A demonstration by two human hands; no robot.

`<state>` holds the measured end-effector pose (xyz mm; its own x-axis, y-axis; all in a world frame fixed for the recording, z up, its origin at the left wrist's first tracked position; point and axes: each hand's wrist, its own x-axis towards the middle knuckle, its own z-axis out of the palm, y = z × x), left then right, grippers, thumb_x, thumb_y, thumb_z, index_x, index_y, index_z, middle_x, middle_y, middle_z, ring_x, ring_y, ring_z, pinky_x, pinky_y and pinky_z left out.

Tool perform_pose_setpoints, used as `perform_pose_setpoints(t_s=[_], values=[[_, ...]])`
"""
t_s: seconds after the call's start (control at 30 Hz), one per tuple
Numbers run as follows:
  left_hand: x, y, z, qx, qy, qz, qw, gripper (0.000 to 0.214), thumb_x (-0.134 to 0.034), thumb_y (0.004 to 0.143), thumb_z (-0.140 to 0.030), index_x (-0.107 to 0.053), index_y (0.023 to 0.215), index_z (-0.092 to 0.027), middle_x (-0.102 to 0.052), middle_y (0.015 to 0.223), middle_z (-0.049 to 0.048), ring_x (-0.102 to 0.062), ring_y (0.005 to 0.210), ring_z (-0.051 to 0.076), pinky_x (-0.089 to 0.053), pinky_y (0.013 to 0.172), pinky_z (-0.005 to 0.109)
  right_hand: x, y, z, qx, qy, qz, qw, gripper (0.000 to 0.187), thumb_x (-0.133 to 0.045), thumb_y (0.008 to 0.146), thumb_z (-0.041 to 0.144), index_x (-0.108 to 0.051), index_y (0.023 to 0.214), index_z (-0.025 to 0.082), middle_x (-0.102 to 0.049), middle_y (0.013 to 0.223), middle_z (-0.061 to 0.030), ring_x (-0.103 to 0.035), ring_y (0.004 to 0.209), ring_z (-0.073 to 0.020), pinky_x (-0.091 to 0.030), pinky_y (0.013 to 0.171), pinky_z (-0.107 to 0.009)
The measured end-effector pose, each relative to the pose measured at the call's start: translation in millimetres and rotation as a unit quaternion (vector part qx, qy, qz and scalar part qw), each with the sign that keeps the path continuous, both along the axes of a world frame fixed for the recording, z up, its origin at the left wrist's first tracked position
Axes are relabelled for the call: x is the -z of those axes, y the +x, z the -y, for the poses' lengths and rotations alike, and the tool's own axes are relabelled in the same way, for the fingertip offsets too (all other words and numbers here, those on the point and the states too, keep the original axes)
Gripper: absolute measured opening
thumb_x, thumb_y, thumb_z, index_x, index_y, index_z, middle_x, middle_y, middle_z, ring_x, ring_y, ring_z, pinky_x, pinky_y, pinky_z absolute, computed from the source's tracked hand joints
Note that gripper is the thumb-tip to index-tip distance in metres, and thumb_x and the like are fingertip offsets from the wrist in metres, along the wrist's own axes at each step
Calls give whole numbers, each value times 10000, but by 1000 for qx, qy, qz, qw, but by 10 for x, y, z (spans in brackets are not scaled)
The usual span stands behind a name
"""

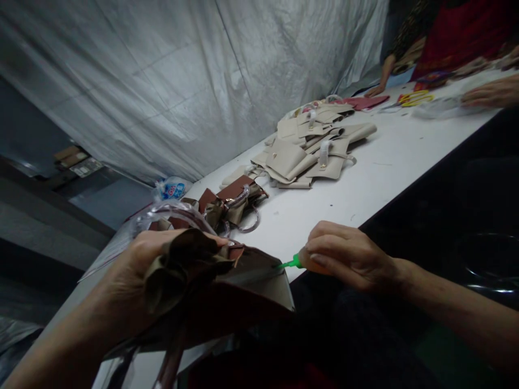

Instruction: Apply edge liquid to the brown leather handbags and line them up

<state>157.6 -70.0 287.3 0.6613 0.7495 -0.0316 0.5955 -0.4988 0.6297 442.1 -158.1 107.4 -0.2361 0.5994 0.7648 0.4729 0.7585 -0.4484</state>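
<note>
My left hand point(133, 270) is closed on a brown bag piece point(227, 292) with an olive fabric bow point(178, 267), held up over the white table point(365, 183). My right hand point(348, 256) pinches a small orange glue bottle point(310, 262); its green nozzle point(288, 264) touches the edge of the bag piece's flap. A clear plastic handle point(170, 210) arches behind my left hand.
More brown pieces with clear handles point(231, 202) lie beyond. A heap of beige bag parts point(312, 148) sits mid-table. Yellow scissors point(416, 98) and pink pieces point(367, 101) lie at the far end, where other people's hands point(486, 94) work. A grey tarp point(182, 81) hangs behind.
</note>
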Motion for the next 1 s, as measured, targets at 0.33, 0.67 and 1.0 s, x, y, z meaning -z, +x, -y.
perform_pose_setpoints(t_s=[0.33, 0.67, 1.0], values=[[440, 315, -82, 50, 42, -32, 997, 180, -633, 865, -351, -757, 943, -247, -730, 862, -19, -675, 755, 193, -500, 635, 238, 307, 70, -80, 23, -37, -5, 999, 113, -508, 951, 113, -611, 980, 149, -594, 851, -70, -541, 781, -157, -463, 685, -290], [557, 293, -129, 48, 55, -5, 997, 128, -609, 900, -305, -690, 925, -210, -694, 950, -2, -675, 844, 170, -507, 696, 214, 337, 115, -129, 34, -90, -8, 995, 137, -496, 963, 159, -603, 877, 154, -575, 801, -45, -543, 727, -140, -433, 662, -265], [526, 303, -11, 91, 77, 21, 993, 315, -609, 892, -133, -690, 1162, -274, -708, 1109, -25, -678, 973, 117, -507, 814, 159, 265, 108, -121, 44, -116, 10, 992, 145, -484, 970, 176, -600, 885, 156, -580, 827, -51, -541, 750, -142, -422, 687, -268]])
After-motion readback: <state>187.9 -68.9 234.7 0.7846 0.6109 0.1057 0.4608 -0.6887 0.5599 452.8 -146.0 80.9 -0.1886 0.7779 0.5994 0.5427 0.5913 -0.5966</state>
